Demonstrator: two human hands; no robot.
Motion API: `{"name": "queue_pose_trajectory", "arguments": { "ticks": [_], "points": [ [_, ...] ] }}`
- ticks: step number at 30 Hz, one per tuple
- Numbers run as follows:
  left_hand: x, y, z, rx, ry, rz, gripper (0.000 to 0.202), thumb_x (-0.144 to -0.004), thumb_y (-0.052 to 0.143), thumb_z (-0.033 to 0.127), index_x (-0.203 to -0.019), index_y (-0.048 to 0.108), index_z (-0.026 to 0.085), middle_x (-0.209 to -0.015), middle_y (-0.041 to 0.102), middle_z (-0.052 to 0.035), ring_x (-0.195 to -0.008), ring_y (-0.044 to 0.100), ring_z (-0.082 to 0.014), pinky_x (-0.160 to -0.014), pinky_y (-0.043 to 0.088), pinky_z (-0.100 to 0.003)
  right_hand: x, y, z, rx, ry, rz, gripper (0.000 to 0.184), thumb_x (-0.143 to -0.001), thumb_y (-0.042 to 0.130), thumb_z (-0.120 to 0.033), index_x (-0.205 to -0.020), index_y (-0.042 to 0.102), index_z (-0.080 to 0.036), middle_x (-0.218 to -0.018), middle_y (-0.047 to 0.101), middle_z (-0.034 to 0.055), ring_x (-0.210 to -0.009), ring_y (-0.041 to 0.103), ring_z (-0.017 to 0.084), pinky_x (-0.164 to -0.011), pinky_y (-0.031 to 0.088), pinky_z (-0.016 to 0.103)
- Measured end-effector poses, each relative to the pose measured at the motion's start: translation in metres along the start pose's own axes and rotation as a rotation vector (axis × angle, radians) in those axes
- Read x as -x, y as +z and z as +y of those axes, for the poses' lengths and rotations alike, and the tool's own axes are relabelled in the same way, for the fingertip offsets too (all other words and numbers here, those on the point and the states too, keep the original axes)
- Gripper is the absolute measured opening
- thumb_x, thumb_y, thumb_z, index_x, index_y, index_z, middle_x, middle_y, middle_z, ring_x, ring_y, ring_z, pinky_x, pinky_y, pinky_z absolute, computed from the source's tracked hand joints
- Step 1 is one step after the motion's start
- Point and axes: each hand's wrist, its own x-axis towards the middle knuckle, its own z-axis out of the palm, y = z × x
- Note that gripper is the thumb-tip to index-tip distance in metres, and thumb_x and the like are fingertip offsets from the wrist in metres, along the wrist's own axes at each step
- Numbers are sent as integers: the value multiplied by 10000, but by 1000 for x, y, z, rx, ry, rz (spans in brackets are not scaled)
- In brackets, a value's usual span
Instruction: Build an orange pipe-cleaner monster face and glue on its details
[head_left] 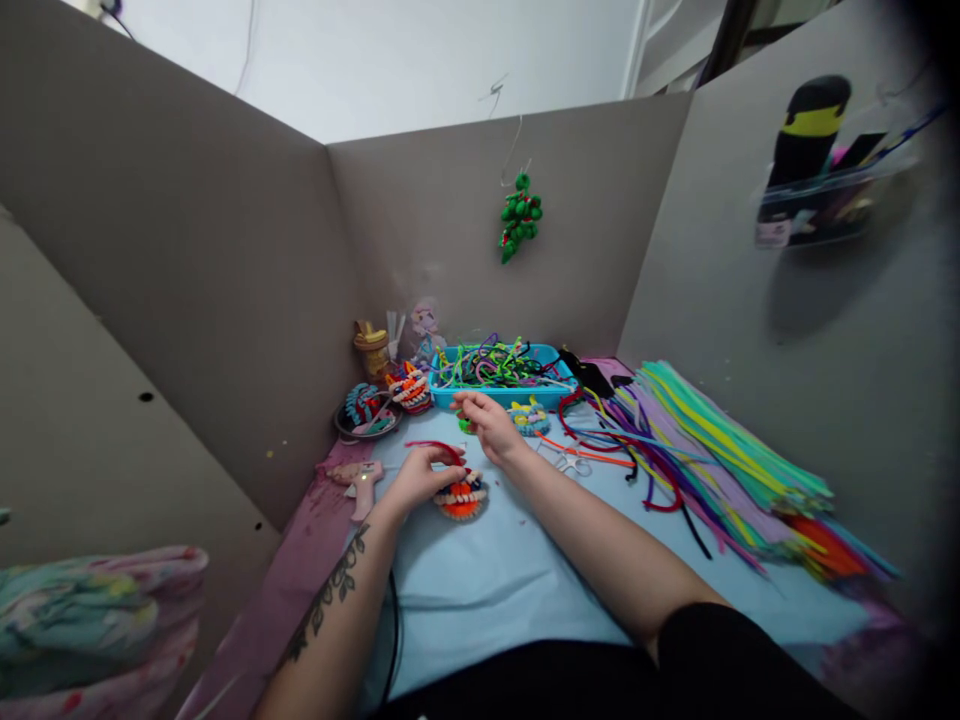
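Note:
My left hand (420, 478) rests on the light blue table cover, fingers curled on an orange and white pipe-cleaner craft piece (461, 496) with a red pipe cleaner (437, 447) arching over it. My right hand (486, 420) is farther back, just in front of the blue tray (559, 392), its fingers pinched together on something thin I cannot make out. A small blue and yellow craft piece (529, 415) lies right beside that hand.
The blue tray holds tangled pipe cleaners. A fan of long coloured pipe cleaners (712, 450) covers the right side. Scissors (570, 462), a pink glue gun (360, 480), finished craft pieces (409, 388) and a green hanging ornament (519, 218) sit within grey cardboard walls.

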Motion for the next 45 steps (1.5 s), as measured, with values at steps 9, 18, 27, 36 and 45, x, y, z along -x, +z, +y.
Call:
{"name": "queue_pose_trajectory", "arguments": {
  "ticks": [9,18,27,36,45],
  "points": [
    [-2,-17,-15,47,-38,150,285,-751,542,379,-857,655,141,-837,668,-66,-783,594,-188,-701,456,-276,26,-35,16,453,-12,-200,161,-673,621,-299,-728,665,-153,-713,642,28,-670,555,149,-633,403,261],
    [1,-16,-21,78,-82,139,228,-726,549,354,-799,630,154,-781,658,-42,-773,597,-186,-718,457,-285,32,-18,24,638,-56,-342,149,-671,650,-302,-699,676,-158,-629,592,1,-541,479,103,-514,362,216],
    [4,-26,-27,73,-99,182,234,-716,559,310,-869,639,152,-890,659,-76,-862,594,-208,-789,438,-324,32,-34,15,494,6,-228,297,-736,595,-377,-953,670,-188,-821,643,29,-704,557,146,-628,421,257],
    [8,-31,-34,219,-128,241,477,-654,640,256,-1084,457,167,-832,608,-23,-749,584,-139,-656,432,-239,37,-27,19,684,-65,-277,155,-663,655,-269,-789,699,-189,-769,615,30,-678,512,152,-644,403,278],
    [6,-28,-36,200,-114,326,372,-693,598,315,-1012,485,160,-696,577,19,-636,553,-117,-574,389,-210,37,-14,16,564,3,-246,236,-709,595,-324,-866,664,-162,-778,600,29,-666,512,132,-596,400,239]
  ]
}}
